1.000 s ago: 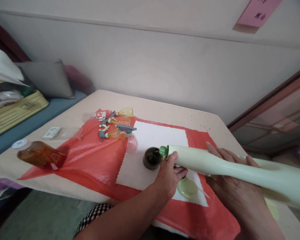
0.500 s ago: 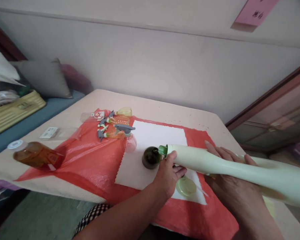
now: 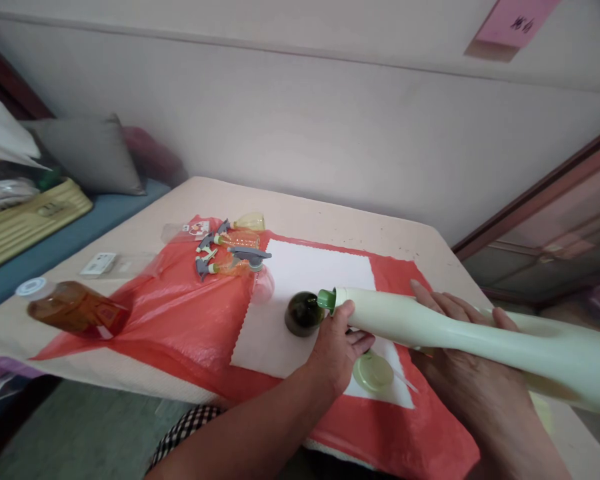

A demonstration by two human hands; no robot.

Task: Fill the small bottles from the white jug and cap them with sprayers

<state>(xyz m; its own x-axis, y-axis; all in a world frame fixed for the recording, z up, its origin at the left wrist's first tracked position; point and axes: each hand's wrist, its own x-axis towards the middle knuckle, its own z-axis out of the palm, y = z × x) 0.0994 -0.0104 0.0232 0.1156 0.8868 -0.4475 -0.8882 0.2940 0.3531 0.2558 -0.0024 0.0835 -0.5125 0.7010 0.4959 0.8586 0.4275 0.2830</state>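
Head view: a long pale-green bottle lies almost level above the worktop, its long axis running from the near right corner toward the middle, its green spout tipped over a small dark round jar that stands on a white cloth. The left hand has its grip pinched on the neck just behind the spout, so it is the nearer hand to the jar; the right hand cradles the body from below, fingers curled round it. What the jar holds cannot be told. A pale lid lies on the cloth just beside the left hand. An amber bottle lies on its side near the left edge; several small spray bottles lie toward the far edge on a red sheet.
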